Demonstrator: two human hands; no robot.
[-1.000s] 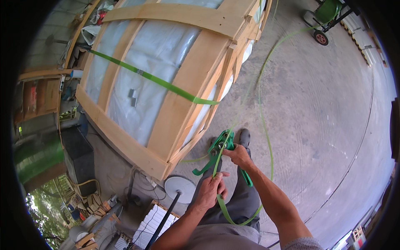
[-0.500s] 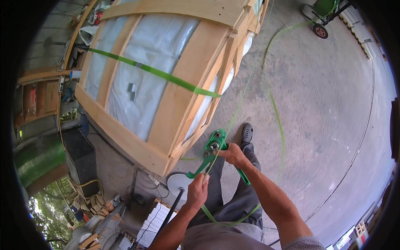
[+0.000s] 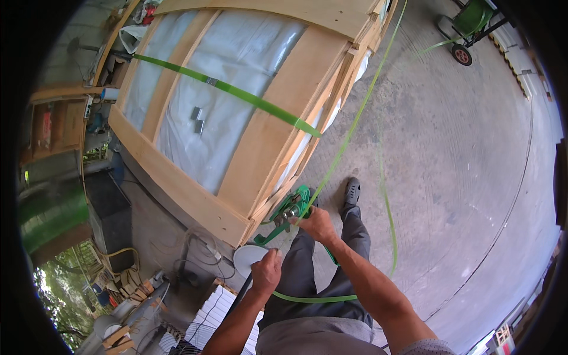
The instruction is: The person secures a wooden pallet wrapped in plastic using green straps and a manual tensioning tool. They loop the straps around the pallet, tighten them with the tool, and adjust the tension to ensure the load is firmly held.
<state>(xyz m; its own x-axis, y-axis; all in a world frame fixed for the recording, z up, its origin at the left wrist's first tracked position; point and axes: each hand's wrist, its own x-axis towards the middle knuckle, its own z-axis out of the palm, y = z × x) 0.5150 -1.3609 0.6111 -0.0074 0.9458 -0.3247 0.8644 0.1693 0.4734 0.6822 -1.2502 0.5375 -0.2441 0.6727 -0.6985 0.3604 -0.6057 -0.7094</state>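
Note:
My right hand [image 3: 318,226] grips a green hand strapping tensioner [image 3: 290,212] with a metal wheel, beside the near corner of a wooden crate [image 3: 236,228]. My left hand [image 3: 266,273] is closed on the green packing strap [image 3: 313,299], whose slack loops across my lap from just below the fist. Another run of strap rises from the tool toward the far right side of the crate. Around the crate lies a green band [image 3: 260,102] with a metal clip [image 3: 211,81]. Two loose metal strap clips [image 3: 198,120] rest on the white plastic wrap [image 3: 228,53].
A green wheeled cart [image 3: 473,21] stands at the far right, with strap near it. On the left are a black box [image 3: 106,213], scrap wood and cables. A round white base [image 3: 247,259] with a dark pole and stacked white panels [image 3: 210,316] sit by my left arm.
My right hand and the tensioner have shifted left and slightly down, nearer the crate corner. My left hand has drawn left, away from the tool. The upper strap run stands out wider and plainer.

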